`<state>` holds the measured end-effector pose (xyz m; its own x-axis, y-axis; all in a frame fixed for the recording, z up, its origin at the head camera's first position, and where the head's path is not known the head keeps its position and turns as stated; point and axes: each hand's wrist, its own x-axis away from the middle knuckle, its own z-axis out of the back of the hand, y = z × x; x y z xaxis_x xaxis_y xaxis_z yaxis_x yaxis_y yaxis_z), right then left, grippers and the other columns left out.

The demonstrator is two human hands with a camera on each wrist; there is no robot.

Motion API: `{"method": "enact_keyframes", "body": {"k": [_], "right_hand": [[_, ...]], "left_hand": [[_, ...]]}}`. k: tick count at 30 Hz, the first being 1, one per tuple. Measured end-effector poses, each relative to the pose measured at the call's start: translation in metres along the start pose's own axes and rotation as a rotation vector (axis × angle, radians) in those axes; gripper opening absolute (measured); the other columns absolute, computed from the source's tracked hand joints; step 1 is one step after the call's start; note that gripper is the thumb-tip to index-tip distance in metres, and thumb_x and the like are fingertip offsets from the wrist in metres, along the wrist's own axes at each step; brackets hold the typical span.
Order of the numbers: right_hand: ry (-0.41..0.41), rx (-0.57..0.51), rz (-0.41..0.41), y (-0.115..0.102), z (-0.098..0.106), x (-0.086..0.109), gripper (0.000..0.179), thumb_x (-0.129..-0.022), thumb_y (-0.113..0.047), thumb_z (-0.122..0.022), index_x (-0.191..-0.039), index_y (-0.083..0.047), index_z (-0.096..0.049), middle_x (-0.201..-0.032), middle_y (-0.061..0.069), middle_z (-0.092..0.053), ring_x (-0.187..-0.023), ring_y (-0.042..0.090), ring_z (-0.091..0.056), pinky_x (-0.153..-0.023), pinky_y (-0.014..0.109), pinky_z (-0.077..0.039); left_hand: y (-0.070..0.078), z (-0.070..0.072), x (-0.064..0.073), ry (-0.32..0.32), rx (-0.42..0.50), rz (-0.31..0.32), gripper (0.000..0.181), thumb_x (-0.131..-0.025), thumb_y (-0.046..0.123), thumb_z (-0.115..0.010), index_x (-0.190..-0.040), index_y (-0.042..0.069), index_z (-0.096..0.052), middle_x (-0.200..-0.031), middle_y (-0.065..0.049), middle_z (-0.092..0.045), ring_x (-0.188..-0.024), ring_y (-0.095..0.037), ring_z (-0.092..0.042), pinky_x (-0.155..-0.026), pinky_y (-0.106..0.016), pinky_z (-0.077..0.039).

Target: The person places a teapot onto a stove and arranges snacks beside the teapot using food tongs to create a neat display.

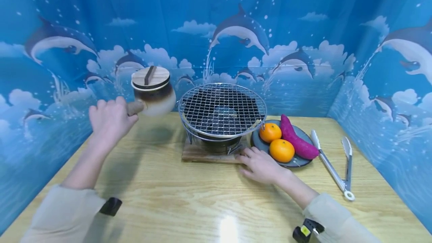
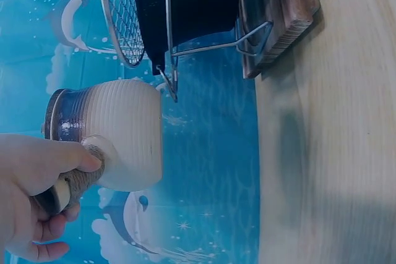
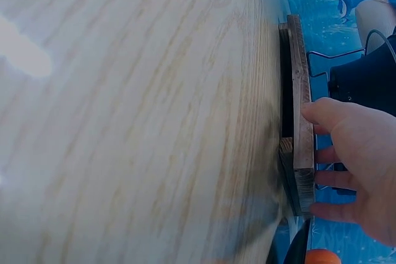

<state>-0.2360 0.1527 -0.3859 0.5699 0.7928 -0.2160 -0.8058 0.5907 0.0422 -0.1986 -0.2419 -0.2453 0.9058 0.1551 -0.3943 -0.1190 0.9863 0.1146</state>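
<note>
My left hand [image 1: 109, 119] grips the rope-wrapped side handle [image 2: 83, 174] of a ceramic pot [image 1: 156, 100]. The pot is white with a dark brown upper band and wears a wooden lid [image 1: 140, 77]. It hangs in the air, left of a small round grill whose wire mesh [image 1: 221, 110] covers a black bowl. Under the grill lies a wooden board [image 1: 209, 156]. On that board's right front end rests my right hand [image 1: 260, 165], its thumb at the edge and its fingers extended over the top in the right wrist view.
Right of the grill, a dark plate [image 1: 297, 163] carries two oranges [image 1: 282, 150] and a purple sweet potato [image 1: 297, 140]. Metal tongs [image 1: 332, 168] lie spread on the wooden table [image 1: 189, 198] at the right. A blue dolphin-print curtain [image 1: 189, 6] stands behind and at both sides.
</note>
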Motion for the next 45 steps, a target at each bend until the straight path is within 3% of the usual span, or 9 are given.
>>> {"method": "enact_keyframes", "body": {"k": [12,19,32,45], "right_hand": [[0.009,0.003,0.002,0.0,0.0,0.001,0.035,-0.086,-0.03,-0.062,-0.115,-0.011,-0.063,-0.108,0.006,-0.057,-0.095,0.025,-0.051,-0.082,0.04,-0.044],[0.019,0.009,0.013,0.0,-0.001,0.001,0.035,-0.085,-0.03,-0.062,-0.115,-0.011,-0.063,-0.107,0.006,-0.057,-0.095,0.025,-0.052,-0.082,0.04,-0.044],[0.02,0.006,0.013,0.0,-0.001,0.002,0.035,-0.086,-0.031,-0.061,-0.115,-0.011,-0.063,-0.108,0.006,-0.057,-0.097,0.025,-0.051,-0.083,0.04,-0.044],[0.013,0.009,0.014,0.0,0.0,0.002,0.036,-0.086,-0.031,-0.062,-0.116,-0.011,-0.063,-0.108,0.006,-0.057,-0.097,0.025,-0.051,-0.083,0.041,-0.044]], "left_hand": [[0.004,0.018,-0.008,0.027,-0.003,-0.019,0.039,-0.081,0.029,-0.066,-0.086,-0.005,-0.047,-0.076,-0.025,-0.052,-0.077,-0.043,-0.043,-0.067,-0.054,-0.033],[0.009,0.027,-0.012,0.001,0.002,-0.027,0.039,-0.081,0.03,-0.067,-0.086,-0.003,-0.047,-0.074,-0.021,-0.05,-0.075,-0.039,-0.041,-0.069,-0.052,-0.032],[0.024,0.032,-0.02,0.018,0.004,-0.059,0.034,-0.082,0.027,-0.064,-0.082,-0.001,-0.046,-0.073,-0.02,-0.051,-0.077,-0.041,-0.042,-0.068,-0.052,-0.033],[0.043,0.037,-0.027,0.019,0.01,-0.085,0.033,-0.083,0.027,-0.064,-0.085,-0.001,-0.047,-0.077,-0.021,-0.054,-0.085,-0.043,-0.043,-0.077,-0.058,-0.034]]}}
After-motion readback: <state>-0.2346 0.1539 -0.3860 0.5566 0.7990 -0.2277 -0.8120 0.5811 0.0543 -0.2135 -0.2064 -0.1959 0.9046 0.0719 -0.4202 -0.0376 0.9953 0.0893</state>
